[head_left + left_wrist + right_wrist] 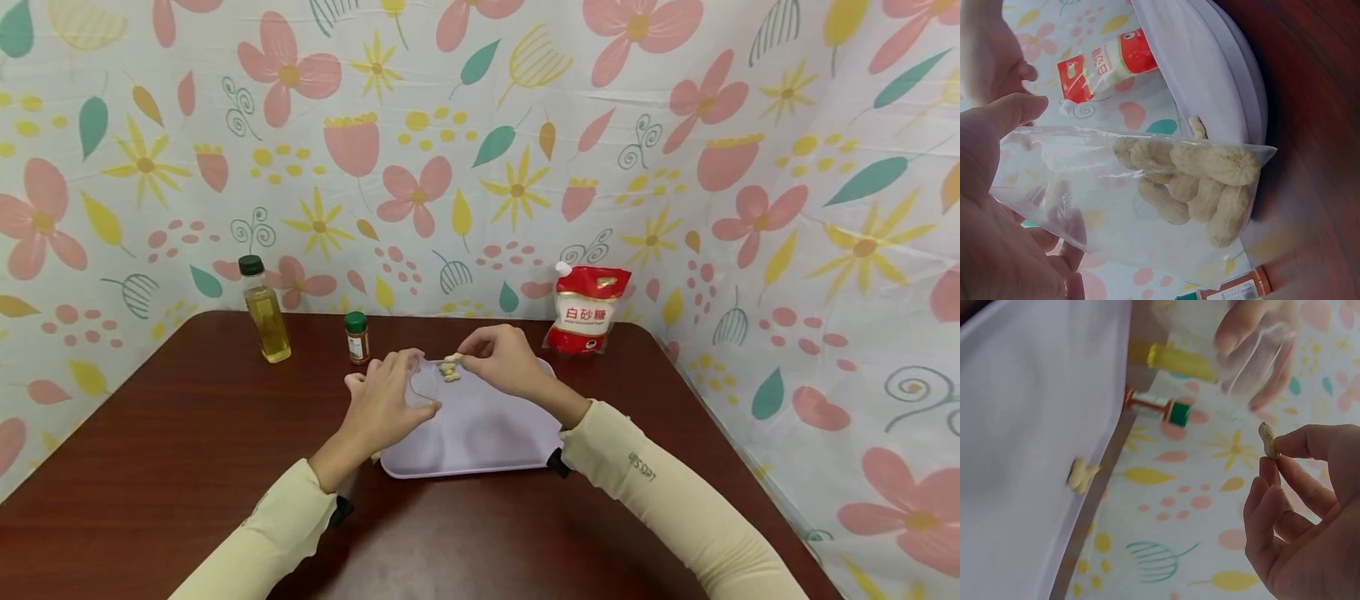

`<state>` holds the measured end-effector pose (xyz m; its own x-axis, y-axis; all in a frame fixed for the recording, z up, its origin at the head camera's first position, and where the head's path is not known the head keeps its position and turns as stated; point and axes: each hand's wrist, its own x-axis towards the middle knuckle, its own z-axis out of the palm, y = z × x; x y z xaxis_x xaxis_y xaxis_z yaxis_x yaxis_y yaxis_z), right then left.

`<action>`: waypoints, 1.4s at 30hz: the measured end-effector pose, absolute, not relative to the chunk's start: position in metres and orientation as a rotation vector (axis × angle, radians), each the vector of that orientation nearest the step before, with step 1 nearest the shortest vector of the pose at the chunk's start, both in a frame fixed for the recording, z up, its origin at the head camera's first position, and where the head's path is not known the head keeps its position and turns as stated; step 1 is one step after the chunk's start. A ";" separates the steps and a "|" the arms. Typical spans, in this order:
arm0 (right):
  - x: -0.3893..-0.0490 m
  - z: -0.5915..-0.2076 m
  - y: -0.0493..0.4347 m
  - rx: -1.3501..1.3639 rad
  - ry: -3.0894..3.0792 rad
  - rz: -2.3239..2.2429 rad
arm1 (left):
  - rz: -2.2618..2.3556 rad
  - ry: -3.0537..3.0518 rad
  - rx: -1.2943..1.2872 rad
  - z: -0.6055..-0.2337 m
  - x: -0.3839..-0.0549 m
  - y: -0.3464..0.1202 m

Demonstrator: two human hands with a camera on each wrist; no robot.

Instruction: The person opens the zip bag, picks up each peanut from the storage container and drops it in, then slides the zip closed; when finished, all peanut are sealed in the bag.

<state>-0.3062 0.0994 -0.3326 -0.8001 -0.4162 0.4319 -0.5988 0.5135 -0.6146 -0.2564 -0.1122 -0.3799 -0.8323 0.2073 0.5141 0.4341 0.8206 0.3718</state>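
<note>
My left hand (381, 402) holds a clear plastic bag (1100, 200) by its mouth, thumb and fingers spread apart at the opening. Several unshelled peanuts (1216, 164) lie in the bottom of the bag. Between thumb and fingertips, my right hand (506, 360) pinches one peanut (1268, 440), close to the bag's mouth. Beneath both hands is a pale purple tray (480, 442) on the table. A few peanuts (1082, 475) sit together near the tray's far edge. In the head view the bag is hard to make out behind the left hand.
At the back left of the dark wooden table (187, 417) stands an oil bottle (268, 321). A small green-capped spice jar (357, 340) is behind the tray. The red and white sugar pouch (587, 312) stands at the back right, before a flowered cloth (450, 242).
</note>
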 end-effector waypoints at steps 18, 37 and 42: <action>-0.283 -0.324 0.076 1.021 -2.514 1.124 | -0.712 -2.537 -0.489 -0.378 -0.254 -0.111; -0.304 -0.335 0.082 0.923 -2.552 1.179 | -0.693 -2.560 -0.475 -0.380 -0.253 -0.115; -0.317 -0.343 0.086 0.876 -2.585 1.166 | -0.698 -2.559 -0.470 -0.380 -0.253 -0.116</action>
